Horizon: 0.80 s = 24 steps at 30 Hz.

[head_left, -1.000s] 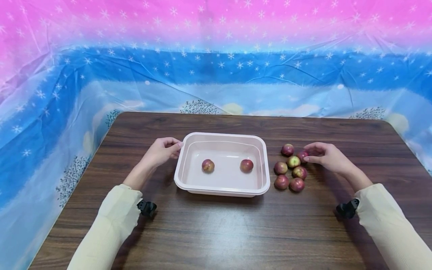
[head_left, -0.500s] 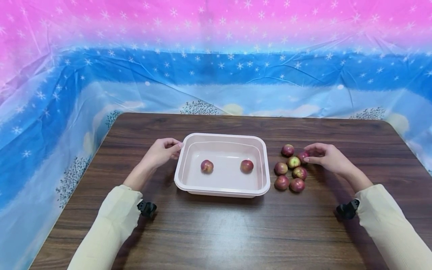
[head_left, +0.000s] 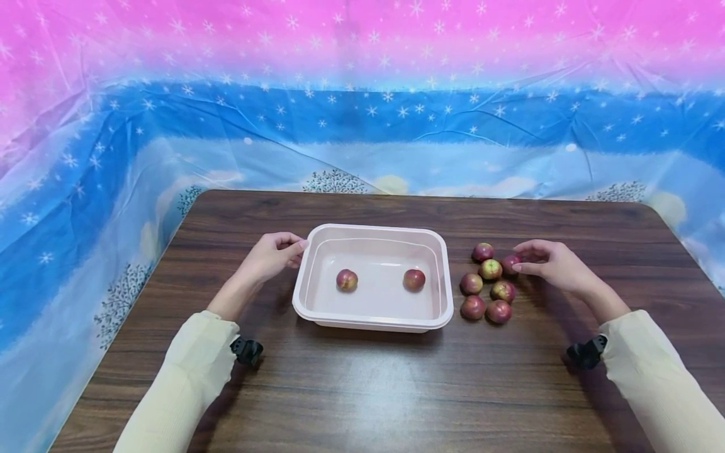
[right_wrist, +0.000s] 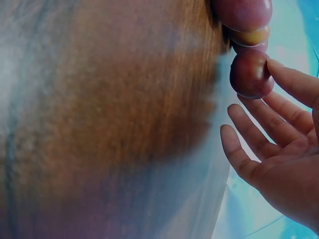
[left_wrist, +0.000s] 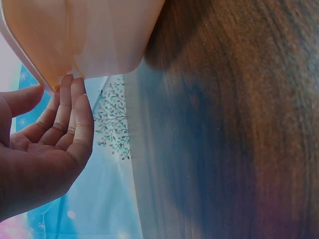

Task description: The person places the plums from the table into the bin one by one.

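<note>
A pale pink plastic tub (head_left: 374, 308) stands mid-table with two reddish plums inside, a left plum (head_left: 347, 280) and a right plum (head_left: 414, 280). My left hand (head_left: 276, 257) pinches the tub's left rim between thumb and fingers; the left wrist view shows the fingertips (left_wrist: 66, 79) under that rim. To the right of the tub lies a loose group of several plums, among them a greenish plum (head_left: 490, 269). At the group's right side my right hand (head_left: 549, 264) pinches a dark red plum (right_wrist: 249, 74) with thumb and forefinger, its other fingers spread below.
More red plums (head_left: 472, 307) lie between the tub and my right hand. The table (head_left: 362, 390) has a dark wood-grain top. Behind it hangs a snowflake-patterned cloth (head_left: 362, 113) in pink and blue. Each wrist wears a small black camera (head_left: 247, 351).
The dark red plum in my right hand has shifted slightly right, away from the greenish plum, which moved a little. The left plum in the tub rolled slightly. My left hand stays put.
</note>
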Motion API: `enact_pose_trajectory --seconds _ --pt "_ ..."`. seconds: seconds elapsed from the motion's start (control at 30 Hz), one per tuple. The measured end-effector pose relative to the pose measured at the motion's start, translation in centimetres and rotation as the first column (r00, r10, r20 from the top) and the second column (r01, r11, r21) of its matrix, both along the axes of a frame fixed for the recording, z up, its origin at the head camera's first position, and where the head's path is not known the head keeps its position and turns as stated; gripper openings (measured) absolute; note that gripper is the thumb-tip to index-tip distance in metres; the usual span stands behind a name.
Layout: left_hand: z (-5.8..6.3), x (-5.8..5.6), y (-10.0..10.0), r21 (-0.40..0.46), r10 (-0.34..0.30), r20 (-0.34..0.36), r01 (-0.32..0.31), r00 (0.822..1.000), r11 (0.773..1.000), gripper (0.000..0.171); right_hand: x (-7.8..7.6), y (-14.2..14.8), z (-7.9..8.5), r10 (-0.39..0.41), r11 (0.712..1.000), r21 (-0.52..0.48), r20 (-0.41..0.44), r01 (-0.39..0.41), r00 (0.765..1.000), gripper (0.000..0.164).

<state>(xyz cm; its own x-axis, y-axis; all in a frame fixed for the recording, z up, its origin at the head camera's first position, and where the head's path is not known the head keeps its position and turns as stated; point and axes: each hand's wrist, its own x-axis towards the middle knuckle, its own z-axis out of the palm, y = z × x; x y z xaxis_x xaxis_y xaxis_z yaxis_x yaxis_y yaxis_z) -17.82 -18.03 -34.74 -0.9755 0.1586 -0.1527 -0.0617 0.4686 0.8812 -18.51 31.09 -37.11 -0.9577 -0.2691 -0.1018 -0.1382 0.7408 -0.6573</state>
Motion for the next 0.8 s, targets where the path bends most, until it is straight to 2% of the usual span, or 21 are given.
enact_pose_trajectory --seconds 0.5,0.8 --pt "0.0 0.0 -0.1 0.007 -0.008 -0.004 0.008 1.000 1.000 0.029 0.1 -0.2 2.1 -0.011 1.000 0.007 -0.010 0.011 1.000 0.050" --pt "0.1 0.1 0.0 0.011 -0.011 -0.013 0.011 1.000 1.000 0.029 0.1 -0.6 3.7 0.013 1.000 -0.002 -0.058 -0.013 0.998 0.046"
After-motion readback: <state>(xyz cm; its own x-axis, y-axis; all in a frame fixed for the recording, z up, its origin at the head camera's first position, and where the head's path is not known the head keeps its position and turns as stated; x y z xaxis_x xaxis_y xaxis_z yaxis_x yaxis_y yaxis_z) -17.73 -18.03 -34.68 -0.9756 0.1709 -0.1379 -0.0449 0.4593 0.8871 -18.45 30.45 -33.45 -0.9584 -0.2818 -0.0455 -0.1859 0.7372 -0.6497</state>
